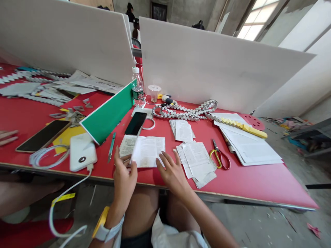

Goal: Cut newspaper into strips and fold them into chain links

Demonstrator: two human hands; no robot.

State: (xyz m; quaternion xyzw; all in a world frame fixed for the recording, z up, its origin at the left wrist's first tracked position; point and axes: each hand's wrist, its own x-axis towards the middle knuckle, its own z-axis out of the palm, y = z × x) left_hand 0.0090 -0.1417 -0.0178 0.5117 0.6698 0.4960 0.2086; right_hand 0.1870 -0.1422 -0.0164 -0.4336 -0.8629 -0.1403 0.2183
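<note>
Printed sheet (150, 151) lies at the near edge of the red worktop (258, 179), directly before the person; left hand (125, 177) in a narrow grip, pinching the sheet's raised left fold; right hand (172, 172) spread wide and flat, fingertips at the sheet's right corner, holding nothing. Surroundings: one craft knife (111, 146) just left of the sheet; one green board (108, 115) tilted beyond it; two phones, black phone (136, 123) behind the sheet, second phone (42, 135) well left; one power bank (82, 151); near pile of slips (199, 163) just beside the right hand; one pair of scissors (219, 156) beyond that pile; one bottle (138, 88); one cup (154, 93); one paper chain (186, 110).
</note>
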